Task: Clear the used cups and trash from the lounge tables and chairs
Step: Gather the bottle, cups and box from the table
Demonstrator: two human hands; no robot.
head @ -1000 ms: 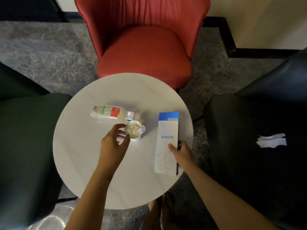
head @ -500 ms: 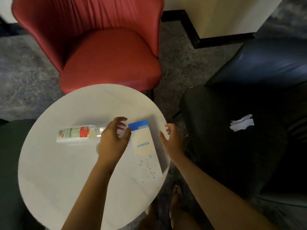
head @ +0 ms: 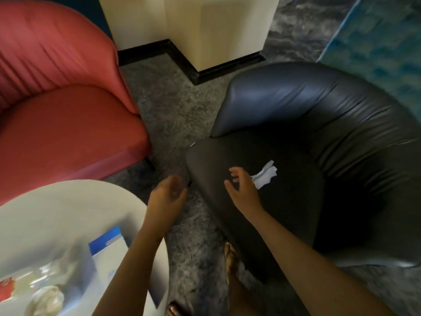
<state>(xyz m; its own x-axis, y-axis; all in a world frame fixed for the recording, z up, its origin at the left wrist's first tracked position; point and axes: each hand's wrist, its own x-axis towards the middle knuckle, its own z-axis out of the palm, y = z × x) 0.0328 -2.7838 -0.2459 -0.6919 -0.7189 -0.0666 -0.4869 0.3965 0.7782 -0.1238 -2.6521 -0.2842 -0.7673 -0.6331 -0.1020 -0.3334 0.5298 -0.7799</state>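
A crumpled white tissue [head: 266, 175] lies on the seat of the black leather chair [head: 341, 133]. My right hand [head: 242, 189] hovers over the seat just left of the tissue, fingers apart and empty. My left hand [head: 167, 197] hangs open over the carpet between the round white table [head: 68, 210] and the black chair, blurred and holding nothing. On the table at the lower left lie a blue-and-white box [head: 111, 249], a plastic bottle [head: 13, 286] on its side and a small cup with crumpled paper in it [head: 47, 299].
A red upholstered chair [head: 57, 124] stands at the upper left. A cream pillar with a black base [head: 193, 30] rises behind the chairs. Grey carpet [head: 177, 115] covers the floor, and my sandalled feet [head: 230, 263] show below.
The view has swung right from the table to the black chair. My right hand left the box and reached toward the tissue. My left hand left the cup and moved off the table.
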